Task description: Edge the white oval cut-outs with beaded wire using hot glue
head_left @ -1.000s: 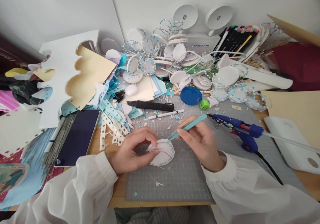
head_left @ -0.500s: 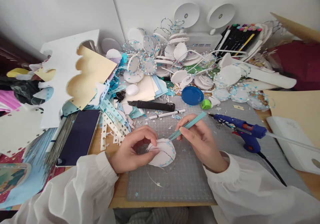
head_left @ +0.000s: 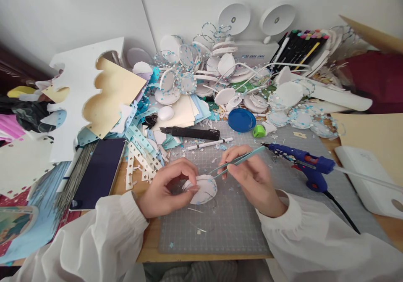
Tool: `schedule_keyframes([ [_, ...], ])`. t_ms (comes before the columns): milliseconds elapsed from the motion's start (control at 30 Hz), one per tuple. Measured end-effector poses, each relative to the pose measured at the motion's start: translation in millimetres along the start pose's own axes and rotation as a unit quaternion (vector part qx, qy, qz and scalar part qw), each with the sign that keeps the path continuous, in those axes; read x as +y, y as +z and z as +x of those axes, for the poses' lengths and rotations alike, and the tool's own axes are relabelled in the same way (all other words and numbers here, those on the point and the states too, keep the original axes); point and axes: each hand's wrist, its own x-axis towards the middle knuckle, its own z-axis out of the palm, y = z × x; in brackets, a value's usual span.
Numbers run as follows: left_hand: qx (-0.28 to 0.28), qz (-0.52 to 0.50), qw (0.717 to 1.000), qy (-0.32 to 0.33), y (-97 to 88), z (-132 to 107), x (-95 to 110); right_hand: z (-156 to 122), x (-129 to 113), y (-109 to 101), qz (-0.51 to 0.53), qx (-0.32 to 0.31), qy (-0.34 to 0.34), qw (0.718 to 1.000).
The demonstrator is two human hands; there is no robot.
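Here, the left hand [head_left: 166, 191] pinches the white paper disc [head_left: 203, 191] against the cutting mat [head_left: 233, 227], steadying it, while the right hand [head_left: 252, 177] squeezes teal tweezers [head_left: 244, 159] angled at its rim.

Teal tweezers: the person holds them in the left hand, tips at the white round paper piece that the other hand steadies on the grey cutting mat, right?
Not quite. The head view shows the teal tweezers in the right hand, not the left. Their tips are at the white round paper piece, which the left hand steadies on the grey cutting mat.
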Motion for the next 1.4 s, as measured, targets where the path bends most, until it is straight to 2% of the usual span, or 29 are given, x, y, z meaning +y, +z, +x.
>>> schedule_keyframes([
  [233, 0.0, 0.035, 0.999, 0.011, -1.1, 2.6, 3.9, 4.5, -5.4, -0.8, 0.067, 0.043, 0.069, 0.994],
  [767, -0.012, 0.025, 1.0, 0.013, -1.8, 1.3, 2.7, 6.9, -6.8, -4.1, 0.126, 0.027, 0.109, 0.986],
  [1067, -0.04, 0.02, 0.999, -0.012, -2.2, 1.4, -1.7, 5.6, -7.7, -4.3, 0.22, -0.041, 0.141, 0.964],
  [1233, -0.036, 0.009, 0.999, -0.016, -2.0, -0.1, -1.1, 7.0, -8.7, -1.7, 0.228, -0.103, 0.126, 0.96],
  [1300, -0.034, 0.007, 0.999, -0.016, -2.0, -0.5, -1.3, 7.2, -6.3, -2.2, 0.205, -0.089, 0.093, 0.97],
  [1400, -0.023, 0.003, 1.0, -0.012, -2.0, -0.8, -1.5, 6.2, -1.0, -5.2, 0.133, -0.037, 0.03, 0.99],
])
